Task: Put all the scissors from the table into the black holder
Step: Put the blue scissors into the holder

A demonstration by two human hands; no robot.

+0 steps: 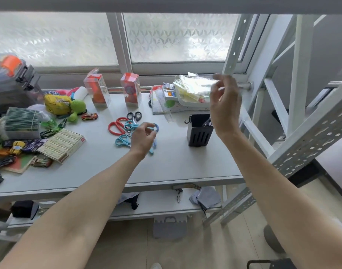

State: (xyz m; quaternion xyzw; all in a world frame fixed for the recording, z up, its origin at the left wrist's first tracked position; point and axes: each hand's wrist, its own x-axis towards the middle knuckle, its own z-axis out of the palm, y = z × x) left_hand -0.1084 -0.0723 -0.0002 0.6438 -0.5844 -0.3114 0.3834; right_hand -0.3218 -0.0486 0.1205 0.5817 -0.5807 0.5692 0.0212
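Observation:
A pile of scissors lies mid-table: a red pair [115, 126], a black pair [134, 115], and blue pairs [122, 141]. My left hand [143, 137] is over the pile, its fingers curled onto a blue pair of scissors [156, 127] whose other end pokes out below the hand. The black holder [199, 133] stands upright to the right, with scissor handles [207, 123] showing inside it. My right hand [225, 105] hovers above the holder with its fingers apart and nothing in it.
Toy cars, a box [63, 145], plush toys [57, 103] and a card stack crowd the table's left. Two clear toy boxes [131, 90] stand at the back. A tray with bags [193, 92] sits behind the holder. A perforated metal frame [305, 136] rises at the right.

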